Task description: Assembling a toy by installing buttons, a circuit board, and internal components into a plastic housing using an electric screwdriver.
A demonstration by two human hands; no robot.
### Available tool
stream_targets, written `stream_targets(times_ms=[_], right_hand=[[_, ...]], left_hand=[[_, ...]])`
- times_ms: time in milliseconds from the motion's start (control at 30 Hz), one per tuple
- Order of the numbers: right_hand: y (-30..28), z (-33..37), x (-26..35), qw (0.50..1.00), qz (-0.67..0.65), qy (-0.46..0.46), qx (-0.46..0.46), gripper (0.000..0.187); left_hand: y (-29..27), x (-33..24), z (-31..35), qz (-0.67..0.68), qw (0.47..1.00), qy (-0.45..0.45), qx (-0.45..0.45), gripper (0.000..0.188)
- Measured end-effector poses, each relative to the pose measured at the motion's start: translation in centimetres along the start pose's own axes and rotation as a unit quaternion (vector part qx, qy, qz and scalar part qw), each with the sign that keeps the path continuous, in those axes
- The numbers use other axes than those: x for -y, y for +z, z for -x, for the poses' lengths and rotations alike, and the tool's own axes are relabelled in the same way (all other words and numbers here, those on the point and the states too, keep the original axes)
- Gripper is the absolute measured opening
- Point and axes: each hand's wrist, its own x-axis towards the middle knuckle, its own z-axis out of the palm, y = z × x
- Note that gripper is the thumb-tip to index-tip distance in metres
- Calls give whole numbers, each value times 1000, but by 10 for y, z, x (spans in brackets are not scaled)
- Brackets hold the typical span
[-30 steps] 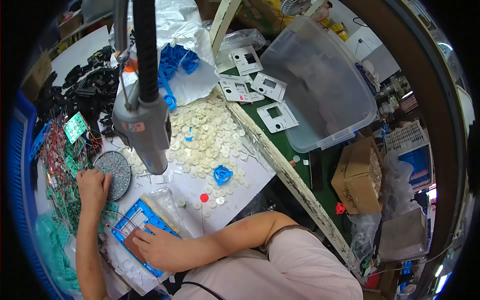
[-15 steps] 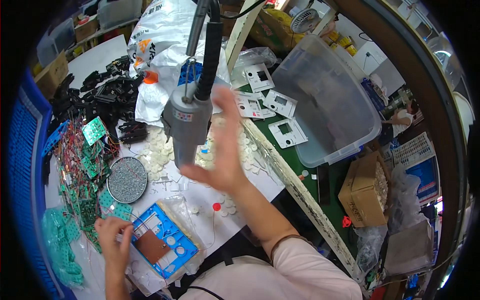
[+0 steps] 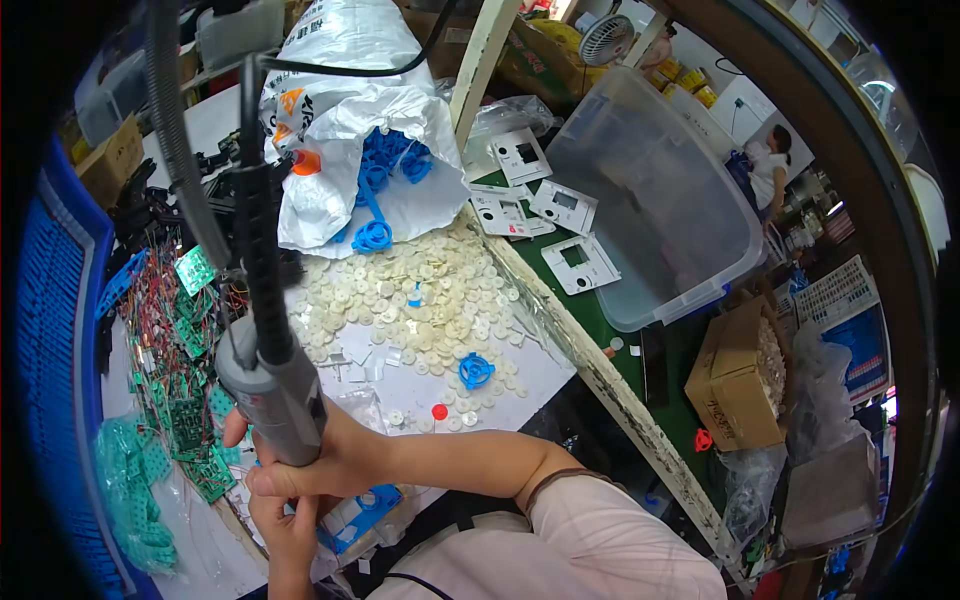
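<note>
A grey electric screwdriver [image 3: 275, 400] hangs from a spring and a black cable at the left of centre. Wrapped around its lower body is my right hand [image 3: 345, 452], closed on it. My left hand [image 3: 285, 510] is just under it, fingers pinched together; whatever they hold is hidden. Below both hands lies a blue plastic housing [image 3: 368, 515], mostly covered by them. To its left are green circuit boards [image 3: 190, 425] with many thin wires. The screwdriver's tip cannot be seen.
Pale round discs [image 3: 420, 300] cover the middle of the table, with a blue ring piece [image 3: 476, 371] and a red disc [image 3: 439, 411]. A white sack [image 3: 330, 190] spills blue parts. A worn rail [image 3: 600, 410] runs beside a clear bin [image 3: 670, 230]. One person is far right.
My right hand has moved left and down and closed on the screwdriver, which has come down over the blue housing. My left hand has shifted right, beneath it.
</note>
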Motion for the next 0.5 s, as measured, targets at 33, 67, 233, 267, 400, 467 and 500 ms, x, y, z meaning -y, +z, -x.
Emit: stream_targets(times_ms=[33, 67, 233, 267, 400, 467, 500], right_hand=[[0, 1, 4, 1000, -11, 22, 2, 45], [0, 2, 5, 1000, -21, 20, -1, 44], [2, 1, 3, 999, -29, 13, -2, 43], [2, 1, 1, 1000, -28, 8, -3, 43], [1, 4, -7, 998, -56, 1, -17, 43], [-1, 3, -7, 997, -69, -1, -26, 44], [-3, 2, -7, 997, -67, -1, -29, 44]], left_hand=[[0, -2, -2, 2, 1000, 13, -1, 11], [1, -4, -4, 5, 1000, 26, -1, 12], [0, -3, -4, 7, 1000, 10, -5, 13], [0, -2, -5, 7, 1000, 15, -2, 14], [2, -4, -7, 34, 999, -7, 10, 15], [2, -3, -10, 26, 1000, -12, 7, 16], [4, -5, -13, -12, 1000, 25, -5, 16]])
